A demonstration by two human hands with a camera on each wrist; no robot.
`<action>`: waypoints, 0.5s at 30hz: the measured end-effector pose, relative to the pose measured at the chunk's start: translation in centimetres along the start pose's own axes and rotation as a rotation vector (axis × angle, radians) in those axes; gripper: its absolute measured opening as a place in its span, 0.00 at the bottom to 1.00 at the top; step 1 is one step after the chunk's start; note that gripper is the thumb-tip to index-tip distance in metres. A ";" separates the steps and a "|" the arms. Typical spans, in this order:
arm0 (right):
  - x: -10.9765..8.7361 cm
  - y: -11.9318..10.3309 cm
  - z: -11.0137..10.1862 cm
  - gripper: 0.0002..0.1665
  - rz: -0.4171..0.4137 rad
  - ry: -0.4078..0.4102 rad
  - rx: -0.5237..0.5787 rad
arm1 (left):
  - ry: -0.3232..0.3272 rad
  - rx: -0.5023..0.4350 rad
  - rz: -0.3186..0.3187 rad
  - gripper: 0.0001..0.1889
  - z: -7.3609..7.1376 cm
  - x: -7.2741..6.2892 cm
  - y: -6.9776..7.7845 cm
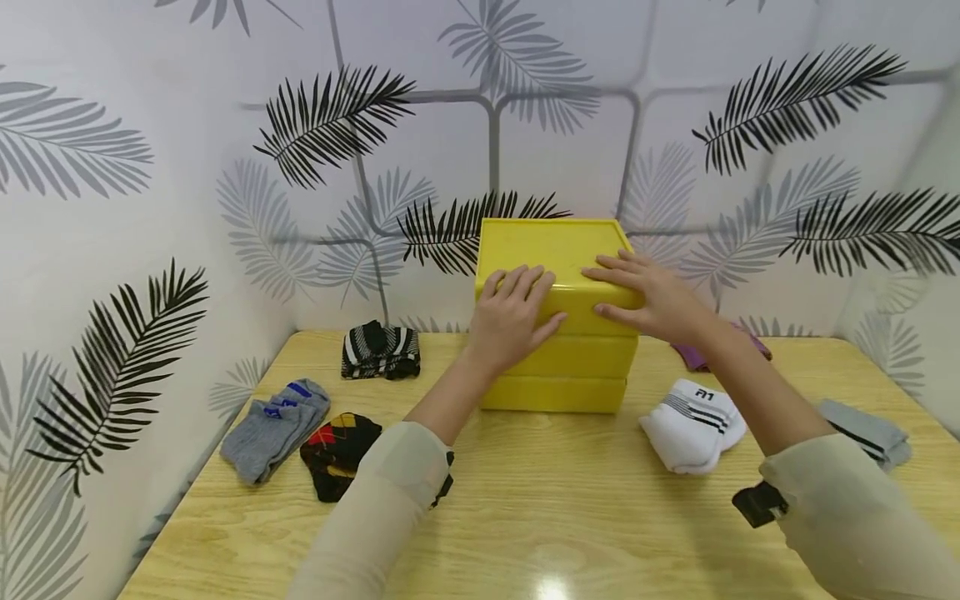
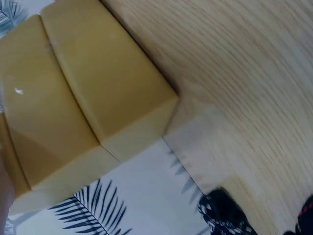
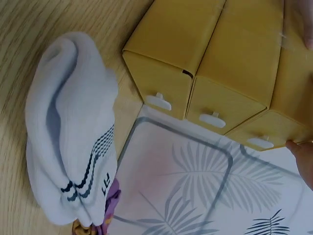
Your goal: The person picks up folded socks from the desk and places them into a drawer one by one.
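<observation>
A yellow three-tier drawer box (image 1: pixel 555 393) stands at the back of the wooden table. On the left part of its top front edge rests my left hand (image 1: pixel 508 315), fingers over the top and thumb against the front. My right hand (image 1: pixel 651 293) lies at the top right corner, fingers spread nearly straight on the top, thumb lower on the front. Small white knobs (image 3: pixel 212 120) show on the drawer fronts in the right wrist view, where fingers of the right hand (image 3: pixel 304 159) touch the uppermost tier.
Left of the box lie folded black-and-white socks (image 1: pixel 381 350), grey socks (image 1: pixel 273 429) with blue marks and dark argyle socks (image 1: pixel 337 454). White striped socks (image 1: pixel 693 427), a purple pair (image 1: pixel 693 358) and grey socks (image 1: pixel 866 433) lie to the right. A leaf-patterned wall (image 1: pixel 555 158) rises behind.
</observation>
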State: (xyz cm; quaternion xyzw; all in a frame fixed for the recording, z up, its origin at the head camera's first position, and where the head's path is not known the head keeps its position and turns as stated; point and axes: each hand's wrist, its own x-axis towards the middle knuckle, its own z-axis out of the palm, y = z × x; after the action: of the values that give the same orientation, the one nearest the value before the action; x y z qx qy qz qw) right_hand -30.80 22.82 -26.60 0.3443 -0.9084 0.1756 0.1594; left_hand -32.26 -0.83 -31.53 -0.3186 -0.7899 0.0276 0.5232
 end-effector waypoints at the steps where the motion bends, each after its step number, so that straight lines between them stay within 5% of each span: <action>1: 0.0 -0.3 0.1 0.30 0.005 0.008 -0.009 | 0.015 -0.005 0.014 0.27 0.2 -0.2 -0.3; 6: -0.2 -2.6 0.8 0.30 0.044 0.051 -0.105 | 0.047 -0.065 0.081 0.29 0.6 -1.2 -2.0; 15: -0.1 -8.1 1.8 0.32 0.111 0.046 -0.241 | 0.040 -0.331 0.175 0.31 -0.2 -2.5 -5.9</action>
State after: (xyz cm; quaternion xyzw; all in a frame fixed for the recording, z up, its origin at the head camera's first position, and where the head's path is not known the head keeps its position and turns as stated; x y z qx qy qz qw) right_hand -25.46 16.41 -26.57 0.2677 -0.9367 0.0816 0.2103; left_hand -34.29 -6.91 -31.28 -0.4683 -0.7424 -0.0638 0.4749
